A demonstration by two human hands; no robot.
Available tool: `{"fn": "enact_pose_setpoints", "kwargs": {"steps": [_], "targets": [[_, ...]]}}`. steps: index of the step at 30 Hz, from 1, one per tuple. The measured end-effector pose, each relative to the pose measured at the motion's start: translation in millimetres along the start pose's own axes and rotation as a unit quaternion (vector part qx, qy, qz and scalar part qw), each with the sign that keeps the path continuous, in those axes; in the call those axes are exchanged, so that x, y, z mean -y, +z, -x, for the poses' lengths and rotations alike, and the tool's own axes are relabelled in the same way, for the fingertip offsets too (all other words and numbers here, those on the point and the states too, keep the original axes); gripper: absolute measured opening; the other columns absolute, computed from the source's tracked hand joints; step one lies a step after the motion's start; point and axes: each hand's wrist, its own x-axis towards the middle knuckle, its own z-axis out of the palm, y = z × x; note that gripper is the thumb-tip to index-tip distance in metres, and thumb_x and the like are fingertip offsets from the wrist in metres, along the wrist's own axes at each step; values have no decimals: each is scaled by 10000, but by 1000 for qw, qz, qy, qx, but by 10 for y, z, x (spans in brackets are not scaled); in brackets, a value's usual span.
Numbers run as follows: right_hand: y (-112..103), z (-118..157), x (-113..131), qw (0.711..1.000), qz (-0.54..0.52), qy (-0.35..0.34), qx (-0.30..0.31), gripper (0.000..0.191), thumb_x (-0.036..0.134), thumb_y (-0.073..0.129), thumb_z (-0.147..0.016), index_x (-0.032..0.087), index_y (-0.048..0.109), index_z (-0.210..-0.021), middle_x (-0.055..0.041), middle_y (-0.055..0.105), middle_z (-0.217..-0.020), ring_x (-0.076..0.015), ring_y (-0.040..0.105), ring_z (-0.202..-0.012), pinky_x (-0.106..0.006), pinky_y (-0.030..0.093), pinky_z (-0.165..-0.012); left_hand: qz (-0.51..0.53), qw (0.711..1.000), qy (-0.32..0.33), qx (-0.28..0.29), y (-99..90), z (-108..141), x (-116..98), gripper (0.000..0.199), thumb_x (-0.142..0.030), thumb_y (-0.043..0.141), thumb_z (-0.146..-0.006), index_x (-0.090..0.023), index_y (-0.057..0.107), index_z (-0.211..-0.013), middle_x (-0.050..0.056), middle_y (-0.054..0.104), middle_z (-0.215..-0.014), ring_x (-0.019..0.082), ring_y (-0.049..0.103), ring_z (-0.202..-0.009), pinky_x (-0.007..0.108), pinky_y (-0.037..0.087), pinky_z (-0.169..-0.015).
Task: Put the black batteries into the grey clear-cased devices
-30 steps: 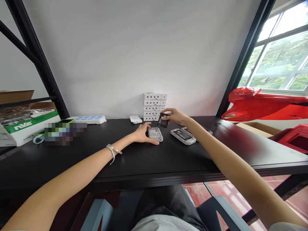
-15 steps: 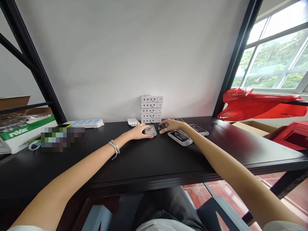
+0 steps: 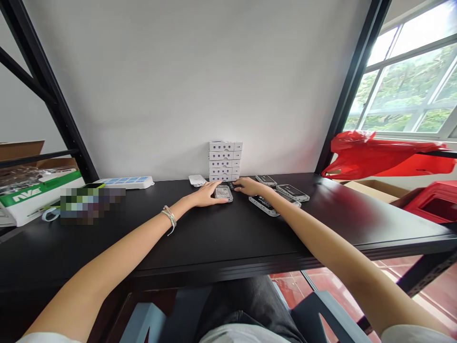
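- Fingertips (image 3: 218,187) of the left hand (image 3: 206,195) lie over the top of a grey handheld device (image 3: 223,193), with the thumb (image 3: 225,201) reaching its lower edge, so the hand spans the device, which sits flat on the table.
- Fingers (image 3: 238,184) of the right hand (image 3: 250,186) are bunched narrow and point toward a small dark piece (image 3: 231,186), partly hidden, just beside the grey handheld device; whether they grip it, I cannot tell.
- 3 more handheld devices lie close to the right hand: 1 (image 3: 263,206) directly below the palm and partly under it, 1 (image 3: 293,192) to its right, 1 (image 3: 266,180) beyond it.
- Stack of 5 small white boxes (image 3: 224,159) stands against the wall, just behind the 2 hands.
- Small white item (image 3: 197,180) lies left of the stack, and a white power strip with blue switches (image 3: 126,182) lies farther left.
- Black table (image 3: 214,243) bears all of these.
- Bracelets (image 3: 169,216) circle the left wrist.
- Red plastic bag (image 3: 382,155) hangs at the right, below a window (image 3: 403,90).
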Motion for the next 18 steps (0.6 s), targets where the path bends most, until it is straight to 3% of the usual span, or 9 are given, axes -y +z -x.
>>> {"fn": "enact_pose_setpoints", "kwargs": {"steps": [5,10,14,18], "targets": [[-52,39,40,1000,3,-2,-20,437,332,573,-853,229,564,-1277,-92,548,-1336,-299,463,-1251,-408,371,-1031,-7,1000,20,-18,64,-54,34,970,-752,538,-673,-245,239,-1445,116,258,-1523,328,142,-1418,492,212,-1109],[-326,281,36,999,2,16,-35,562,449,601,-810,211,525,-1313,-116,497,-1373,-307,453,-1251,-404,373,-1021,-12,999,2,-37,77,-170,73,964,-752,528,-683,-226,238,-1437,133,256,-1523,331,165,-1417,480,219,-1109],[-552,522,80,997,-11,63,33,777,555,733,-628,259,525,-1316,-99,533,-1338,-332,497,-1200,-427,426,-959,-14,998,-14,-62,84,-254,29,929,-698,534,-723,-182,219,-1429,167,269,-1504,323,217,-1400,455,249,-1100],[-656,680,118,990,-16,91,102,912,535,833,-447,290,561,-1282,-94,566,-1300,-355,544,-1140,-447,465,-896,-19,994,-32,-103,66,-265,-15,925,-634,586,-722,-142,216,-1413,209,282,-1470,343,247,-1376,467,254,-1092]]}}
